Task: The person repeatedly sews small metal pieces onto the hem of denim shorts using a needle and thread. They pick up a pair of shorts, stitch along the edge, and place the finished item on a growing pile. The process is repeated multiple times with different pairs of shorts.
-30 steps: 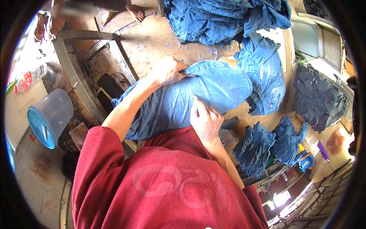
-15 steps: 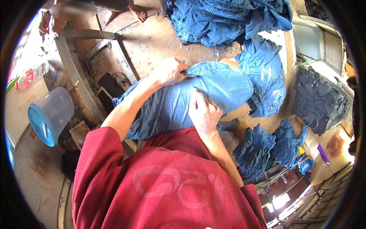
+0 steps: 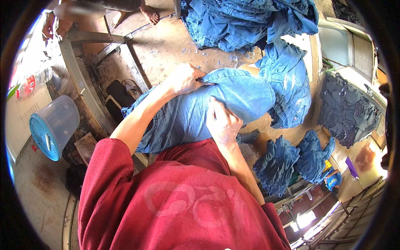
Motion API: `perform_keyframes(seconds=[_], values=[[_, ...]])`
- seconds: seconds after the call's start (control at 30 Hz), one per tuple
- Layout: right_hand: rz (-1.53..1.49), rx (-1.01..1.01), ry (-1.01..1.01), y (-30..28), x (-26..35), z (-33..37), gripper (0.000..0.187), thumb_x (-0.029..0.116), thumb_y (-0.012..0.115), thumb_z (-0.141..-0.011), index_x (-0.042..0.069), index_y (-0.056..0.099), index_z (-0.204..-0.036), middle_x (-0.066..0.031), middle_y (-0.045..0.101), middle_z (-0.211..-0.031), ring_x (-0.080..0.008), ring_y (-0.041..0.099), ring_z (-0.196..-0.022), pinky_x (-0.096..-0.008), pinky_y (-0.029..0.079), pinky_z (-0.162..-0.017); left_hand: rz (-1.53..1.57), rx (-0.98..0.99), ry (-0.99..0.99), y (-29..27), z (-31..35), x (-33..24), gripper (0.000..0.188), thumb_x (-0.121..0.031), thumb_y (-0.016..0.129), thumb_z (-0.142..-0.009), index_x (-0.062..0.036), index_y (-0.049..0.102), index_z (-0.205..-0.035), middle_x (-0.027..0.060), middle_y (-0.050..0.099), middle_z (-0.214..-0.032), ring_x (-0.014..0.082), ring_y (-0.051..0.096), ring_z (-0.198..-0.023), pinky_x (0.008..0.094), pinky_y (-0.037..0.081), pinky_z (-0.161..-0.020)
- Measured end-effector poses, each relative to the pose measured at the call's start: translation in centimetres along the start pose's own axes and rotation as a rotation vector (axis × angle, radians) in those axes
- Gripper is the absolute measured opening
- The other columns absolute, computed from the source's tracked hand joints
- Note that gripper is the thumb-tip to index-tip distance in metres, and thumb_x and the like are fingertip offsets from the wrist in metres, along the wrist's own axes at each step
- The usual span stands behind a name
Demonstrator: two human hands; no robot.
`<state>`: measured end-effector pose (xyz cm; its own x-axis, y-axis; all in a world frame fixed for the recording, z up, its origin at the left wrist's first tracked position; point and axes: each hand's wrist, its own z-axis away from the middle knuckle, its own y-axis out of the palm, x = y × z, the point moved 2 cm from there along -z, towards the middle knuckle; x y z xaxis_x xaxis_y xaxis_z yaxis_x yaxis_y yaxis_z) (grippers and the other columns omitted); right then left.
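Note:
A blue denim garment [image 3: 183, 121] lies across my lap, with its paler, lighter-blue end stretching to the right. My left hand [image 3: 188, 79] is closed on its upper edge, thumb and fingers pinching the cloth. Lower and to the right, my right hand [image 3: 225, 123] is curled shut against the middle of the pale denim. A small dark tip shows at its fingertips, too small to name; the rest of what it may hold is hidden by the fingers. Just beyond the garment's right end hangs a bunch of light-blue denim [image 3: 289, 85].
A large heap of denim [image 3: 250, 21] rises at the back. Smaller denim bundles [image 3: 277, 164] and a dark garment pile [image 3: 350, 110] are at the right. On the left stand a clear tub with a blue lid [image 3: 58, 121] and a metal frame [image 3: 83, 83]. Another person's bare feet [image 3: 150, 14] show at the far left.
Both hands keep their hold and place on the denim. The whole view has shifted very slightly; nothing else visibly differs.

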<state>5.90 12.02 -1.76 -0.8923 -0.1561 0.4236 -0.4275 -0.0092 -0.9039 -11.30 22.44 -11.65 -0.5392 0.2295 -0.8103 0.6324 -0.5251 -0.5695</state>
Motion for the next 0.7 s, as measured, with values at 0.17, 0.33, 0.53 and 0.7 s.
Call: perform_keyframes(seconds=[0.17,0.33,0.53,0.7], values=[[0.028,0.052,-0.007,-0.9,0.2,0.1,0.010,0.008,0.076,-0.090,0.012,0.076,-0.100,-0.0044,0.074,-0.076,-0.0205,0.071,-0.060,-0.0335,0.053,-0.054,0.020,-0.010,-0.007,-0.2,0.0,-0.2,0.023,-0.033,0.078,-0.089,-0.0121,0.083,-0.097,0.0174,0.073,-0.079,0.0365,0.073,-0.073,0.0474,0.057,-0.070],[-0.005,0.086,0.003,-2.2,-0.1,1.1,0.014,0.006,0.076,-0.089,0.011,0.077,-0.103,-0.0049,0.074,-0.077,-0.0203,0.071,-0.060,-0.0326,0.053,-0.054,-0.017,-0.005,-0.005,-0.3,0.0,-0.4,0.024,-0.034,0.078,-0.090,-0.0123,0.083,-0.097,0.0173,0.073,-0.078,0.0362,0.073,-0.073,0.0462,0.057,-0.069],[-0.035,0.021,-0.008,-1.0,-0.6,0.3,0.015,0.006,0.076,-0.089,0.008,0.077,-0.103,-0.0053,0.075,-0.080,-0.0205,0.072,-0.060,-0.0326,0.054,-0.055,0.064,-0.016,-0.019,-0.1,0.0,-0.2,0.023,-0.033,0.078,-0.089,-0.0121,0.083,-0.098,0.0170,0.073,-0.079,0.0359,0.073,-0.073,0.0460,0.057,-0.069],[-0.002,0.043,-0.016,-0.8,-0.4,-0.2,0.011,0.007,0.077,-0.089,0.009,0.076,-0.100,-0.0054,0.074,-0.078,-0.0214,0.071,-0.059,-0.0331,0.054,-0.054,0.058,-0.027,0.006,0.0,0.0,-0.2,0.025,-0.034,0.079,-0.089,-0.0114,0.083,-0.099,0.0166,0.074,-0.080,0.0354,0.073,-0.074,0.0460,0.057,-0.069]])
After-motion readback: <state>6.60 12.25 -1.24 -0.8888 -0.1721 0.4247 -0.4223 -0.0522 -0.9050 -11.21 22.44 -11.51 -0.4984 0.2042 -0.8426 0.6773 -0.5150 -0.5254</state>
